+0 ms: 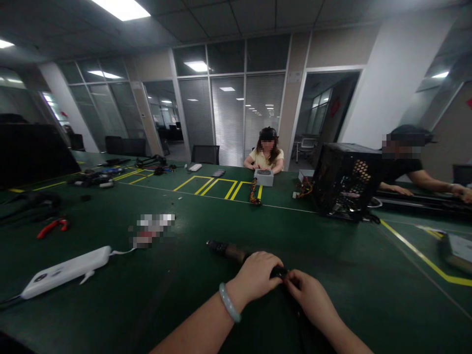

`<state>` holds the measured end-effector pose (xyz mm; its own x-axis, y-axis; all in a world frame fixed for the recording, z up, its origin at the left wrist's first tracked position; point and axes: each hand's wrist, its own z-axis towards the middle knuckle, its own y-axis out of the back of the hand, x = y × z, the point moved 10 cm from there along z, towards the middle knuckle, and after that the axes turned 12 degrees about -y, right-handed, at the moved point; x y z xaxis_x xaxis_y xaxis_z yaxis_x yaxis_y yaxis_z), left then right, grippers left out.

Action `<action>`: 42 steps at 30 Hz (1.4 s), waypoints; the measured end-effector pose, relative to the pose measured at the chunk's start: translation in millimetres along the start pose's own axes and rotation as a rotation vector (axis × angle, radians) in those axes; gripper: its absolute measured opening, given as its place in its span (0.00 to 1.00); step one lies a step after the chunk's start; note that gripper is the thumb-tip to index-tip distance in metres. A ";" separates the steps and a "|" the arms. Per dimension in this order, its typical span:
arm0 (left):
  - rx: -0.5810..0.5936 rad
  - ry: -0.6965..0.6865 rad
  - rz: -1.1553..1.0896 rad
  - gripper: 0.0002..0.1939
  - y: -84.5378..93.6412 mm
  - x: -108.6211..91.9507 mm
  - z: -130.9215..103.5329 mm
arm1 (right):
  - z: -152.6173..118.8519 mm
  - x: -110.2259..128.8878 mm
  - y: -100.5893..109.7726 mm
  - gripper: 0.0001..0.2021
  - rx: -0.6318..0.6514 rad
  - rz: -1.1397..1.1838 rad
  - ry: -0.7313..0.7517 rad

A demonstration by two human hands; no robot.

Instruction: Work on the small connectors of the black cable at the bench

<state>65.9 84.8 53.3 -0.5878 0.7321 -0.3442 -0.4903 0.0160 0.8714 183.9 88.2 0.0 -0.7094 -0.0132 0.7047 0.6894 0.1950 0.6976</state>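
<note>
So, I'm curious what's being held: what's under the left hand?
Under the left hand, a dark tool: one end juts out left, a black part shows near the right hand. The stretch beneath the palm is covered.

We count two hands of our own — one left hand (255, 276), one right hand (313, 295) — plus one bracelet (229, 304) and one dark rod-shaped tool (229, 251). On one tabletop (147, 305), at left, we have one white power strip (70, 270) and one red tool (53, 227). Far off we see two grey boxes (264, 178) with cables, one black computer case (350, 182) at right and two co-workers (269, 158); the far-left cables (96, 178) we cannot count.
</note>
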 end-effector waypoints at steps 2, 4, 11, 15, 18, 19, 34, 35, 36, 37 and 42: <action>-0.030 0.008 -0.005 0.15 5.6 1.4 -3.7 | 0.8 -0.1 0.5 0.09 -0.002 0.011 0.002; -0.033 0.015 -0.011 0.14 7.2 3.5 -6.7 | 1.0 0.5 1.6 0.09 -0.010 0.019 0.001; -0.056 -0.028 0.006 0.09 0.7 4.2 -8.3 | 0.7 1.2 4.8 0.07 -0.056 0.014 -0.017; -0.046 -0.039 0.023 0.08 -3.3 4.9 -6.0 | 1.2 -0.2 6.1 0.06 -0.080 0.027 -0.014; -0.032 -0.031 0.034 0.08 -5.1 7.2 -4.3 | 1.7 -2.0 6.1 0.06 -0.087 0.026 -0.024; -0.028 -0.030 0.037 0.08 -5.8 7.8 -3.9 | 1.8 -2.4 6.1 0.06 -0.090 0.021 -0.026; -0.031 -0.029 0.009 0.11 -10.9 9.9 -0.8 | 1.6 -2.5 7.1 0.06 -0.111 -0.006 -0.035; -0.025 -0.025 0.011 0.10 -11.6 10.5 -0.7 | 1.7 -2.7 7.2 0.06 -0.111 -0.005 -0.034; -0.020 -0.027 0.013 0.10 -12.3 10.6 -0.6 | 1.7 -2.9 7.3 0.06 -0.112 -0.003 -0.032; -0.017 -0.031 0.016 0.09 -12.7 10.3 -0.5 | 1.7 -2.9 7.3 0.06 -0.112 -0.001 -0.030; -0.030 -0.056 0.026 0.09 -11.3 6.8 -0.7 | 1.4 -3.4 6.5 0.06 -0.107 0.008 -0.025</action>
<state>67.0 89.1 40.9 -0.5637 0.7692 -0.3010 -0.4949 -0.0227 0.8687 190.6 90.9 2.0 -0.7060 0.0130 0.7081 0.7061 0.0892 0.7024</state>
